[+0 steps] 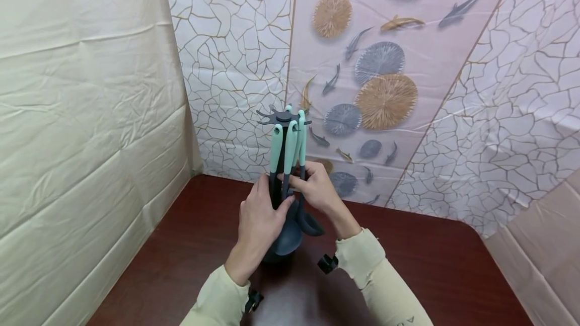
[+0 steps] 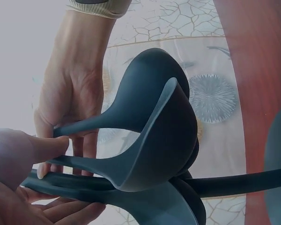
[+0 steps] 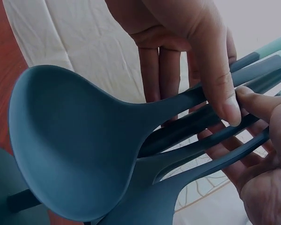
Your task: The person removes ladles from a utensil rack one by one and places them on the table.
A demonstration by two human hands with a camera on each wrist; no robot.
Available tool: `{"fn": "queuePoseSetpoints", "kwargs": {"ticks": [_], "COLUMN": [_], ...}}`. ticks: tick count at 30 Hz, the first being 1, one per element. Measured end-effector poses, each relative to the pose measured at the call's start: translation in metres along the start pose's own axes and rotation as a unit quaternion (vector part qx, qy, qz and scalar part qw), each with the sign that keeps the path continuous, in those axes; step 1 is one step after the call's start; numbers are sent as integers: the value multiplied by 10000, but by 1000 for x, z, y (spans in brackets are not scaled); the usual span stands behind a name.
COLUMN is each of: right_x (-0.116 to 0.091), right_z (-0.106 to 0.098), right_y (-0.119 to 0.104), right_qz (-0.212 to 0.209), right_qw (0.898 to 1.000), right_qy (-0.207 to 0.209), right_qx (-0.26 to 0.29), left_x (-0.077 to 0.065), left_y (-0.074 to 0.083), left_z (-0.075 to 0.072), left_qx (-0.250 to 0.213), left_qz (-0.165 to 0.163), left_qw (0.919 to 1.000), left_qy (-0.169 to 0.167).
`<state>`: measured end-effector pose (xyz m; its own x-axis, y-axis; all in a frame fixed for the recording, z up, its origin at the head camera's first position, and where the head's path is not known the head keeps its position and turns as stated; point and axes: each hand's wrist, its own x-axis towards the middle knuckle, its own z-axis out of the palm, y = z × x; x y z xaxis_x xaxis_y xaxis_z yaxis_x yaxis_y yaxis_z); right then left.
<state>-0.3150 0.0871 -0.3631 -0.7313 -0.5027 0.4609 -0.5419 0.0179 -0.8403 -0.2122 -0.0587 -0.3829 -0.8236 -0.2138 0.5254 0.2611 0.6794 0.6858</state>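
Note:
Dark kitchen utensils with mint-green handles (image 1: pixel 276 147) hang around a carousel utensil stand (image 1: pixel 284 116). My left hand (image 1: pixel 260 213) wraps the bunch of stems from the left, its thumb across the front and fingers behind, as the left wrist view shows. From the right, my right hand (image 1: pixel 319 190) holds the stem of a ladle (image 3: pixel 75 140), thumb over it and fingers behind. The ladle's deep bowl hangs below that hand, opening to the right in the head view. A broad rounded utensil head (image 1: pixel 288 238) hangs at the front, under my left thumb.
The stand's dark base (image 1: pixel 274 255) rests on a reddish-brown table (image 1: pixel 408 260), partly hidden by the utensils. Bare hooks stick out on the carousel's left. Patterned cloth (image 1: pixel 226 64) hangs behind, and plain cream cloth (image 1: pixel 90 114) at the left.

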Motion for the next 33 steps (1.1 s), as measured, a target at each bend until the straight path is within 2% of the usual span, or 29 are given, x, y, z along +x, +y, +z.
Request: {"fn": "queuePoseSetpoints", "kwargs": {"ticks": [6,11,17,22,33], "right_x": [-4,-5,-7,-6,-3], "right_z": [-1,-4,-8,-8,-11], "right_y": [5,6,9,11,13], "right_qz": [44,-71,-18,-2,-37], "right_qw": [9996,9996,9997,9997,9993], "right_qy": [-32,-25,-67,-117,-206], "right_qx": [-290,-265,-230,-222,-306], "left_x": [-4,-4,-4,-5,-5], "left_y": [-5,-4,-3,-3,-8], "left_z": [5,8,11,13,19], "left_qx": [-19,47,318,396,632], "left_qz": [-133,-59,26,17,254], "left_qw": [9999,9999,9994,9992,9977], "left_qy": [-67,-72,-161,-107,65]}}
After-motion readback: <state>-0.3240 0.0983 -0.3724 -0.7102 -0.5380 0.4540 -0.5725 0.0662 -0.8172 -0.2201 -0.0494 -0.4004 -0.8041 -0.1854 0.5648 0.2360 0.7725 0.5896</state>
